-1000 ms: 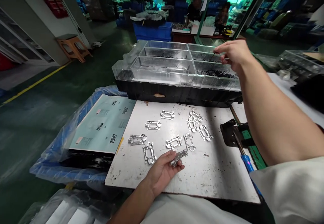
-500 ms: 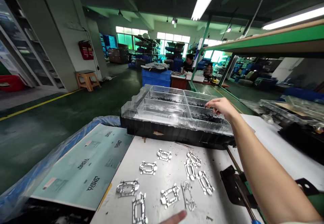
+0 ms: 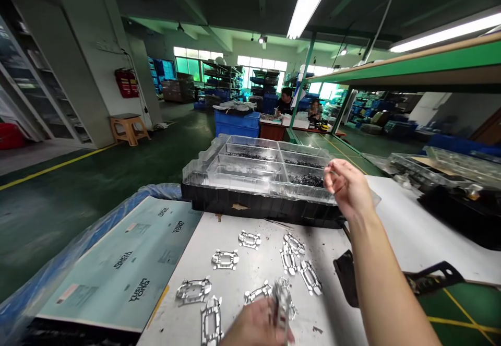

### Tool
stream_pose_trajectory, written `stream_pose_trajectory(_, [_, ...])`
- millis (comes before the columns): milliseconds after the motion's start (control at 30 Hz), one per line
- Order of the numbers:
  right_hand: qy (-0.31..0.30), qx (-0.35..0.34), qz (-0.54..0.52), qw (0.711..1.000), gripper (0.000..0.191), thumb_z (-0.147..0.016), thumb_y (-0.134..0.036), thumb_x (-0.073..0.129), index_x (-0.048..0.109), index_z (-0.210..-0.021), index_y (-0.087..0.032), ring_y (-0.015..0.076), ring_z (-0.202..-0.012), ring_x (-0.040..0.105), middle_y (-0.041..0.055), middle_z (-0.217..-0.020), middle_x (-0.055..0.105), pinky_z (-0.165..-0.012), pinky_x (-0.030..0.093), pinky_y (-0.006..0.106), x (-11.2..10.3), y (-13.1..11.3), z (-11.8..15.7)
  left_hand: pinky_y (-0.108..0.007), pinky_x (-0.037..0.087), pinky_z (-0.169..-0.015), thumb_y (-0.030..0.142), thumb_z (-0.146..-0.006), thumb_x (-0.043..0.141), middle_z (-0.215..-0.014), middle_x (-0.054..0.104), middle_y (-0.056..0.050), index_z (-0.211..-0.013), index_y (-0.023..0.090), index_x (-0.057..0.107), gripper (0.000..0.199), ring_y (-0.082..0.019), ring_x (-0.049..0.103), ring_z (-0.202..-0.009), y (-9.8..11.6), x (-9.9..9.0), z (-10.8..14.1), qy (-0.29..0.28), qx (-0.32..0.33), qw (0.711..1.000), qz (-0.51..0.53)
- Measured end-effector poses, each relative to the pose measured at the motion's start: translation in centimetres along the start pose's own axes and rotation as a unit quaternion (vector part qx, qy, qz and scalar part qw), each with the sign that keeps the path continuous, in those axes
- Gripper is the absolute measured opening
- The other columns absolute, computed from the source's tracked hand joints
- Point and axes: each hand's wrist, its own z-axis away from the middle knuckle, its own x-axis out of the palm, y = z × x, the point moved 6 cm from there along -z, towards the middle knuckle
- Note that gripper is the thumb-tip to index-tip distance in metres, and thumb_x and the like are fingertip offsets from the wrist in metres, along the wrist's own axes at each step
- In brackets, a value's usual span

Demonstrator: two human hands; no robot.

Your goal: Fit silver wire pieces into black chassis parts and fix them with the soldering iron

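At the bottom edge my left hand (image 3: 254, 322) is closed on a silver metal frame (image 3: 282, 301), lifted and blurred by motion. My right hand (image 3: 348, 187) hovers at the right front corner of a clear divided tray (image 3: 250, 184), its thumb and fingers pinched together. Whatever lies between those fingertips is too small to make out. Small black parts (image 3: 311, 180) fill the tray's right compartments, close to this hand. Several more silver frames lie flat on the white table, among them one frame (image 3: 225, 259) at left and another frame (image 3: 311, 277) at right.
The clear tray rests on a black tray (image 3: 266, 210). A light-blue printed sheet (image 3: 129, 262) covers the left side. Under my right forearm is a black bracket (image 3: 346, 278). More trays (image 3: 415, 168) stand at right, below a green-edged shelf (image 3: 410, 67). Two people sit farther back.
My right hand has drawn back from over the black parts toward the tray's front right corner. My left hand has come farther into view and lifted a silver frame.
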Motion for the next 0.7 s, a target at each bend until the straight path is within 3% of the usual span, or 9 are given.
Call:
stream_pose_trajectory(133, [-0.03, 0.031, -0.073, 0.996, 0.023, -0.087, -0.041, 0.074, 0.061, -0.086, -0.022, 0.0058, -0.044, 0.046, -0.0024, -0.075, 0.06, -0.038, 0.036, 0.018, 3.1, 1.6, 10.5, -0.026, 0.053, -0.057, 0.027, -0.083, 0.077, -0.1, 0.074, -0.013, -0.106, 0.012, 0.06, 0.032, -0.015, 0.067, -0.066, 8.9, 2.9, 1.0, 0.11, 0.182, 0.971, -0.111])
stream_pose_trajectory(233, [0.001, 0.084, -0.152, 0.985, 0.016, -0.093, -0.036, 0.069, 0.064, -0.087, -0.022, 0.006, -0.044, 0.049, -0.0018, -0.073, 0.06, -0.036, 0.034, 0.015, 4.2, 3.2, 16.7, -0.024, 0.049, -0.053, 0.024, -0.085, 0.074, -0.093, 0.074, -0.01, -0.118, 0.014, 0.058, 0.038, -0.017, 0.068, -0.067, 12.1, 5.4, 1.3, 0.113, 0.254, 0.953, -0.117])
stream_pose_trajectory(333, [0.051, 0.119, -0.176, 0.976, 0.017, -0.092, -0.036, 0.07, 0.065, -0.085, -0.021, 0.006, -0.043, 0.047, -0.0012, -0.07, 0.061, -0.035, 0.033, 0.014, 4.1, 4.0, 19.6, -0.025, 0.05, -0.051, 0.026, -0.081, 0.076, -0.085, 0.069, -0.005, -0.124, 0.015, 0.061, 0.047, -0.018, 0.067, -0.068, 11.7, 7.0, 1.1, 0.067, 0.265, 0.959, -0.068])
stream_pose_trajectory(433, [0.075, 0.138, -0.17, 0.973, 0.019, -0.09, -0.037, 0.072, 0.065, -0.083, -0.021, 0.006, -0.043, 0.046, -0.001, -0.07, 0.061, -0.037, 0.035, 0.016, 3.5, 4.1, 20.3, -0.025, 0.051, -0.05, 0.032, -0.083, 0.076, -0.079, 0.067, -0.005, -0.111, 0.014, 0.069, 0.034, -0.017, 0.065, -0.068, 10.2, 7.9, 1.0, 0.026, 0.261, 0.964, -0.037])
stream_pose_trajectory(567, [0.089, 0.152, -0.133, 0.975, 0.021, -0.089, -0.04, 0.072, 0.064, -0.083, -0.022, 0.0069, -0.043, 0.044, -0.0015, -0.069, 0.06, -0.037, 0.033, 0.018, 2.4, 4.0, 20.7, -0.023, 0.049, -0.051, 0.028, -0.086, 0.076, -0.067, 0.066, -0.003, -0.09, 0.014, 0.071, 0.016, -0.015, 0.063, -0.063, 9.1, 7.9, 0.8, 0.044, 0.268, 0.96, -0.071])
stream_pose_trajectory(633, [0.077, 0.147, -0.068, 0.984, 0.021, -0.092, -0.042, 0.069, 0.066, -0.087, -0.022, 0.0091, -0.044, 0.046, 0.0001, -0.072, 0.061, -0.037, 0.035, 0.021, 1.9, 3.7, 20.9, -0.023, 0.048, -0.05, 0.027, -0.086, 0.076, -0.065, 0.066, -0.003, -0.085, 0.014, 0.07, 0.014, -0.014, 0.062, -0.06, 8.9, 7.7, 0.6, 0.058, 0.272, 0.957, -0.078])
stream_pose_trajectory(700, [0.087, 0.081, 0.079, 0.99, 0.019, -0.094, -0.041, 0.066, 0.07, -0.103, -0.024, 0.0144, -0.058, 0.058, 0.0046, -0.088, 0.067, -0.045, 0.045, 0.026, 0.8, 2.5, 21.1, -0.022, 0.047, -0.049, 0.028, -0.086, 0.076, -0.063, 0.066, -0.002, -0.083, 0.015, 0.07, 0.015, -0.013, 0.062, -0.058, 8.8, 7.6, 0.4, 0.066, 0.275, 0.956, -0.079])
